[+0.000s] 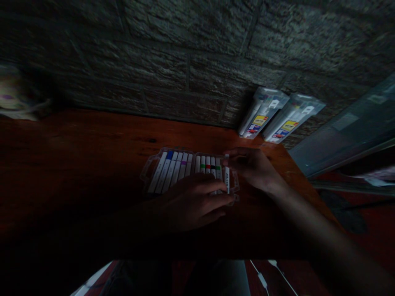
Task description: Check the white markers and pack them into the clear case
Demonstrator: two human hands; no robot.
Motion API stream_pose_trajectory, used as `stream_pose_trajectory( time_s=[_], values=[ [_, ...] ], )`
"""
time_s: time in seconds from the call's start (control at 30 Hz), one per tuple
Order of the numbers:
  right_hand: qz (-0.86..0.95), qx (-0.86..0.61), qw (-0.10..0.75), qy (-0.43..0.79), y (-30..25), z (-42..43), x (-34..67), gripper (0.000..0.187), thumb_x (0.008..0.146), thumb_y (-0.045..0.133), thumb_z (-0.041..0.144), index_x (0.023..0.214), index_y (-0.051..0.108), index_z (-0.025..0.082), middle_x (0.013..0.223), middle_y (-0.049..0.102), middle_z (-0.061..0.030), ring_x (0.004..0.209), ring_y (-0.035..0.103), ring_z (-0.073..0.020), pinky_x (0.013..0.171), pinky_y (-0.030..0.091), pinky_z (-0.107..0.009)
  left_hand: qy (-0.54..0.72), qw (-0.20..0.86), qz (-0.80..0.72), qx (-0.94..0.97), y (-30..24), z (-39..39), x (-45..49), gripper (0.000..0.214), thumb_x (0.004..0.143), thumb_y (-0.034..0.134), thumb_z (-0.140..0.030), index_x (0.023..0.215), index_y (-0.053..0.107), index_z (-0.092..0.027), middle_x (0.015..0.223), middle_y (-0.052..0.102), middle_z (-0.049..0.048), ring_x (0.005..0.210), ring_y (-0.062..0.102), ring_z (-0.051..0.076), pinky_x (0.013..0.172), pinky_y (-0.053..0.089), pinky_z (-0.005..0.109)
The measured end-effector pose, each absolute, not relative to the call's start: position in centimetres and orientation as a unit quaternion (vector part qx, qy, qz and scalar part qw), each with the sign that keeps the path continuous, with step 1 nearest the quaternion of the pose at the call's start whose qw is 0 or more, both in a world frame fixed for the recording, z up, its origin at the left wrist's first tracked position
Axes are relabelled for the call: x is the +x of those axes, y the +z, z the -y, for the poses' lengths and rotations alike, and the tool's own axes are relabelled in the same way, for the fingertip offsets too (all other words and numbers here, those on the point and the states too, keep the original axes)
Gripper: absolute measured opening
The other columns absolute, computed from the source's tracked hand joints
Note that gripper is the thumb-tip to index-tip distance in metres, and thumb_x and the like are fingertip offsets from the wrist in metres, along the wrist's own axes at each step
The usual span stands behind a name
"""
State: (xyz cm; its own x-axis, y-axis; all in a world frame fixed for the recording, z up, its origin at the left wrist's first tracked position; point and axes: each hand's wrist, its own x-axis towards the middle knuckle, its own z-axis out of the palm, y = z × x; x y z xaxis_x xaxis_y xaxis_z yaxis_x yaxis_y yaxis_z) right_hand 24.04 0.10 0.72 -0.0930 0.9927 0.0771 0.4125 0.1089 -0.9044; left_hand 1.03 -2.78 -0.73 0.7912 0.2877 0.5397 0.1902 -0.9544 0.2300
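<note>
Open clear plastic marker case [151, 168] lying flat on the wooden table [77, 156], near the stone wall [197, 53]; markers in a row inside, coloured bands visible. Right hand [256, 168] at the case's right end, fingers pinched narrow on one white marker [227, 176], held upright-to-tilted over the last slot. Left hand [191, 203] spread palm-down over the near edge of the case, fingers lightly curled and pressing on it, holding nothing; exact contact under the palm not discernible in the dim light. Two more sealed marker packs [262, 113] leaning against the wall, well apart from the hands. Handling, as judged: marker light, rigid, smooth-barrelled and somewhat slippery; grip best mid-barrel between thumb and two fingers; case thin, light, liable to slide unless steadied.
</note>
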Motion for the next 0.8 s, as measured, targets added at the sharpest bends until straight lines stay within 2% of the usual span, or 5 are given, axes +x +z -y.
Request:
stream_pose_trajectory(
  time_s=[0.1,0.17,0.37,0.5,0.8],
  values=[
    [0.646,-0.557,0.368,0.37,0.7,-0.3,24.3,0.029,0.077,0.084,0.033,0.102,0.078,0.02,0.092,0.079,-0.0061,0.08,0.072,-0.019,0.071,0.057,-0.032,0.295,0.046,-0.116,0.948,-1.1,2.6,1.4,0.024,0.096,0.064,-0.027,0.117,0.069,-0.016,0.111,0.072,0.006,0.103,0.064,0.021,0.091,0.053,0.037],
    [0.651,-0.56,0.356,0.369,0.5,-0.5,24.3,0.027,0.078,0.083,0.034,0.1,0.079,0.02,0.091,0.079,-0.0056,0.08,0.072,-0.0187,0.071,0.057,-0.032,0.296,0.019,-0.107,0.949,-1.3,2.5,1.7,0.023,0.095,0.067,-0.028,0.114,0.07,-0.015,0.111,0.074,0.0055,0.105,0.063,0.023,0.093,0.052,0.038],
    [0.693,-0.574,0.315,0.303,0.0,-0.7,24.5,0.023,0.083,0.079,0.036,0.099,0.079,0.019,0.089,0.079,-0.0056,0.075,0.07,-0.0179,0.066,0.054,-0.031,0.283,0.005,-0.102,0.954,-1.2,2.4,2.3,0.013,0.096,0.064,-0.023,0.103,0.072,-0.016,0.11,0.076,0.0046,0.099,0.062,0.021,0.084,0.052,0.034],
    [0.723,-0.579,0.277,0.255,-0.3,-0.8,24.7,0.024,0.086,0.075,0.039,0.1,0.08,0.02,0.091,0.078,-0.0065,0.075,0.07,-0.0194,0.065,0.053,-0.033,0.289,0.005,-0.093,0.953,-1.1,2.5,2.3,0.016,0.099,0.06,-0.02,0.106,0.073,-0.015,0.111,0.076,0.0051,0.099,0.061,0.02,0.082,0.051,0.033],
    [0.731,-0.585,0.255,0.243,-0.4,-0.9,24.9,0.017,0.085,0.074,0.034,0.094,0.081,0.021,0.091,0.077,-0.0064,0.075,0.069,-0.0196,0.064,0.054,-0.033,0.275,0.004,-0.111,0.955,-1.6,2.6,2.2,0.022,0.103,0.054,-0.023,0.108,0.075,-0.017,0.116,0.077,0.0029,0.097,0.06,0.02,0.08,0.051,0.033]
  ],
)
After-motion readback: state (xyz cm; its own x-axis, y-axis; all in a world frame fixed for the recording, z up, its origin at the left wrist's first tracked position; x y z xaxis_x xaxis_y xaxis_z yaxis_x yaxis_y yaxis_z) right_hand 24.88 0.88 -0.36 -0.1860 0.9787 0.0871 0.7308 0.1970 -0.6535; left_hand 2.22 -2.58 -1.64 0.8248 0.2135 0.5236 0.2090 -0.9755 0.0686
